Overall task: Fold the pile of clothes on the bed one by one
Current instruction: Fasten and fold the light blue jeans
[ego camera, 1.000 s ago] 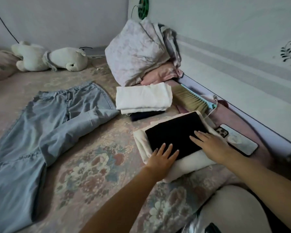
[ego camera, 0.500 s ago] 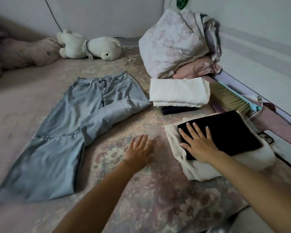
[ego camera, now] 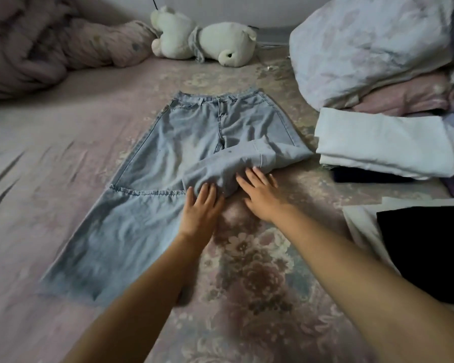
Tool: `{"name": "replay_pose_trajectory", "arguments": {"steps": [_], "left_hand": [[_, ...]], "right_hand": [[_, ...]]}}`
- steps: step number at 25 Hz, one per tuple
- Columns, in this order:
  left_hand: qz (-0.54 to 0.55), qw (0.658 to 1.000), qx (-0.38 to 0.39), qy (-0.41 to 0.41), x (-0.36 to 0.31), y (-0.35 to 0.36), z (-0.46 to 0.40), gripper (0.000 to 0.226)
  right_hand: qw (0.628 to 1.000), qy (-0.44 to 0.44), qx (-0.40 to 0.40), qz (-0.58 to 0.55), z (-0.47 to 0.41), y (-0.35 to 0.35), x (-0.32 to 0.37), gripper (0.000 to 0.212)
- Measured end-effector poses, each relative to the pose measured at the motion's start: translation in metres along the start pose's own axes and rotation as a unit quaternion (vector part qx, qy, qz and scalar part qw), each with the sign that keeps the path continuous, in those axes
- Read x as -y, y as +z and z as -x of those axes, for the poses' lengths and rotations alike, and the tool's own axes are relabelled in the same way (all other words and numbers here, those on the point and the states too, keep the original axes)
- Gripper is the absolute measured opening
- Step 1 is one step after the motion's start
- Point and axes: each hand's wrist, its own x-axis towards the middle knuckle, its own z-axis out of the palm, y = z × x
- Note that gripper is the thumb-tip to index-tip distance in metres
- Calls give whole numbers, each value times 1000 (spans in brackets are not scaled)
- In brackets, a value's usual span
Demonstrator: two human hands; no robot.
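Both hands lie flat with straight fingers, gripping nothing: the left hand [ego camera: 201,205] and right hand [ego camera: 261,193] touch the bent-back leg of soft, pale denim jeans [ego camera: 194,142] spread on the floral bed [ego camera: 247,271]. Beyond lies a plush bear [ego camera: 202,38].

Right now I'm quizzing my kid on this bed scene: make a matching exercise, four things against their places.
Things:
1. jeans
2. teddy
3. white fold
4. black fold

Places:
A. at the right edge, nearest the camera
B. at the far wall, lying on its side
C. spread flat mid-bed, under both hands' fingertips
D. right of the jeans, below the floral bundle

Pairs: 1-C, 2-B, 3-D, 4-A
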Motion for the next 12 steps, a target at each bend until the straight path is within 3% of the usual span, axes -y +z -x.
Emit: {"name": "replay_pose_trajectory", "arguments": {"steps": [4,7,9,12], "left_hand": [[100,994,-39,-26,56,13,-35,43],[255,959,-78,-93,88,25,-57,39],[295,942,-33,-157,103,35,-72,44],[322,929,23,-180,112,39,-86,41]], "right_hand": [[998,-45,21,25,-66,-5,-7,77],[994,-84,44,55,-109,-11,-8,80],[993,-96,58,47,-132,-13,-9,75],[992,-105,25,-66,-151,-14,-13,52]]}}
